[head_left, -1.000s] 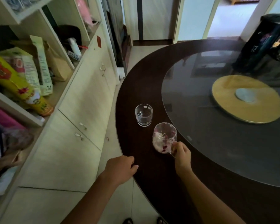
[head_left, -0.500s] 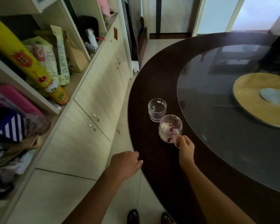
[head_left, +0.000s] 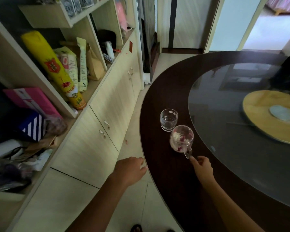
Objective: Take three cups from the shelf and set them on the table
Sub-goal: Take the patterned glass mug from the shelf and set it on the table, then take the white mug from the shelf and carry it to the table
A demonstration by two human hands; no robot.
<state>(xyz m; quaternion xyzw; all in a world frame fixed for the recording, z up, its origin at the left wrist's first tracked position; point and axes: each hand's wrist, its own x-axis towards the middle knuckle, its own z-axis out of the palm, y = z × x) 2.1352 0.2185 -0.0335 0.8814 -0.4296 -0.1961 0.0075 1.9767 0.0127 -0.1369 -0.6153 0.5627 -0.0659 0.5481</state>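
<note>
Two cups stand on the dark round table (head_left: 157,97) near its left edge. The farther one is a plain clear glass (head_left: 169,119). Next to it stands a glass mug (head_left: 181,138) with white and pink flower print, its handle toward me. My right hand (head_left: 202,166) is just behind that handle, index fingertip at its end, fingers loose and not wrapped around it. My left hand (head_left: 130,169) hangs by the table's edge, loosely curled and holding nothing. The shelf (head_left: 97,87) is on the left. I see no other cup on it.
The shelf holds a yellow spray can (head_left: 55,69), paper bags, boxes and a pink box (head_left: 32,99), with cabinet doors (head_left: 105,114) below. A glass turntable (head_left: 233,114) with a yellow disc (head_left: 261,114) covers the table's middle. A narrow tiled floor strip separates cabinet and table.
My right hand has slid back off the mug's handle, which now shows fully. The view has swung left toward the shelf. My left hand stays by the table's edge.
</note>
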